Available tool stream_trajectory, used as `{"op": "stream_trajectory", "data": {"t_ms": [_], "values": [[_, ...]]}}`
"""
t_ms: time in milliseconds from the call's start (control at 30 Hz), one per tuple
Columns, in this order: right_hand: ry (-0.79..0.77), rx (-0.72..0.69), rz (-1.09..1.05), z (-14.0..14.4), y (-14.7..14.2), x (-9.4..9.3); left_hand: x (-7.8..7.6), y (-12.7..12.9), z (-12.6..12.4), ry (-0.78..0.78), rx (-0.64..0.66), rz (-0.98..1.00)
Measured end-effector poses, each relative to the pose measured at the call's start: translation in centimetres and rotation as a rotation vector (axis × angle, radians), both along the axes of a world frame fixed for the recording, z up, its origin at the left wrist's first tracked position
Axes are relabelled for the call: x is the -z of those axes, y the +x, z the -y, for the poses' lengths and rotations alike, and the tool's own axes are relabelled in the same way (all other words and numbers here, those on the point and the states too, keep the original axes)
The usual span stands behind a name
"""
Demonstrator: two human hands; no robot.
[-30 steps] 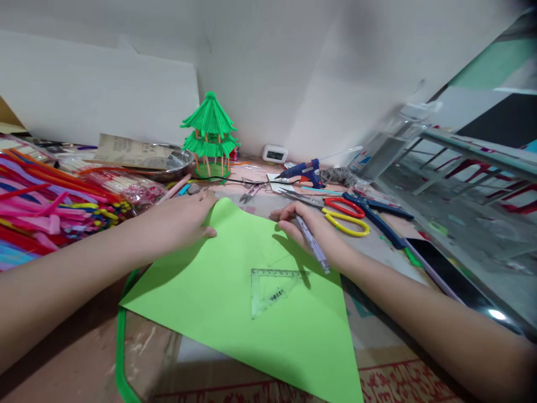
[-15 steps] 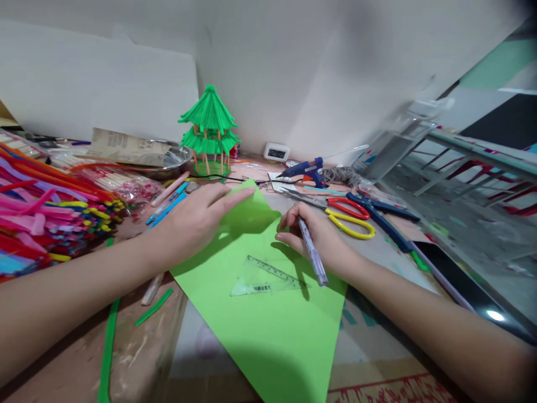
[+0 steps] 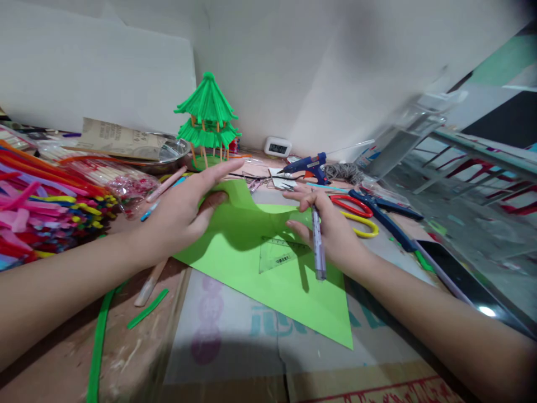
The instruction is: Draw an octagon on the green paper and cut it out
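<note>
Across the middle of the worktop (image 3: 134, 350), a light-green sheet (image 3: 235, 263) lies beneath both hands, its far edge curling upward between them. Left hand (image 3: 184, 215): thumb and index finger stand wide apart at the sheet's raised left part; whether the hidden fingers grip it cannot be told. Right hand (image 3: 331, 226): clamped on a pale purple pen (image 3: 319, 252), with thumb and index finger apart near the sheet's far right edge. A transparent set square (image 3: 279, 258) lies on the sheet, just left of the pen.

The near edge slants from below the left wrist to a pointed corner at lower right; printed cardboard (image 3: 239, 352) spans the room in front of it. Scissors (image 3: 358, 216) lie just beside the right hand, a smartphone (image 3: 465, 280) beside the right forearm, and a bundle of pipe cleaners (image 3: 46, 218) near the left forearm. Beyond the left hand stands a green pagoda model (image 3: 207, 109).

Compared with half a second earlier, the sheet no longer runs off the bottom of the view, and the set square's graduated edge is more nearly level.
</note>
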State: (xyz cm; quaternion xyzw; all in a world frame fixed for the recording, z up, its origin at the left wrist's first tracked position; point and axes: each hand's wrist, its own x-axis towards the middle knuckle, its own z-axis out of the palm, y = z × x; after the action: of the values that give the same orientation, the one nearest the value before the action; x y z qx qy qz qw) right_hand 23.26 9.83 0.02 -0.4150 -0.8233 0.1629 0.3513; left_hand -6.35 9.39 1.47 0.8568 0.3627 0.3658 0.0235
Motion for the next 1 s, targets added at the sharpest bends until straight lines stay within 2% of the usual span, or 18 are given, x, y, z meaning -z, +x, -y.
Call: {"op": "stream_trajectory", "data": {"t_ms": [167,267,333,433,500,600,667,767,833,900,1000], "values": [[-0.083,0.011,0.045,-0.1,0.2,-0.5,0.5,-0.3,-0.6,-0.053,-0.1,0.086],[-0.126,0.078,0.129,-0.6,0.6,-0.5,0.6,-0.5,-1.1,-0.055,-0.115,0.068],[-0.147,0.137,0.163,-1.0,0.9,-0.4,0.5,-0.4,-1.1,-0.011,-0.132,0.043],[-0.18,0.143,0.194,-1.2,1.1,-0.6,0.0,0.3,0.0,0.1,-0.147,-0.009],[-0.218,0.102,0.237,-0.8,1.0,-1.2,-0.2,1.2,1.7,0.145,-0.065,-0.094],[-0.303,-0.017,0.344,0.5,0.9,-2.9,0.2,2.8,5.0,0.104,0.253,-0.314],[-0.364,-0.112,0.455,1.5,1.2,-4.3,0.9,3.6,6.9,0.059,0.383,-0.422],[-0.477,-0.243,0.587,2.4,2.2,-5.9,2.2,4.0,8.3,0.015,0.394,-0.503],[-0.505,-0.268,0.57,2.3,2.9,-6.2,2.7,4.0,8.5,0.0,0.365,-0.527],[-0.487,-0.196,0.447,1.5,3.2,-5.7,3.0,3.9,8.4,-0.004,0.356,-0.543],[-0.488,0.017,0.138,0.0,2.7,-3.7,2.9,3.9,8.4,-0.002,0.344,-0.567]]}}
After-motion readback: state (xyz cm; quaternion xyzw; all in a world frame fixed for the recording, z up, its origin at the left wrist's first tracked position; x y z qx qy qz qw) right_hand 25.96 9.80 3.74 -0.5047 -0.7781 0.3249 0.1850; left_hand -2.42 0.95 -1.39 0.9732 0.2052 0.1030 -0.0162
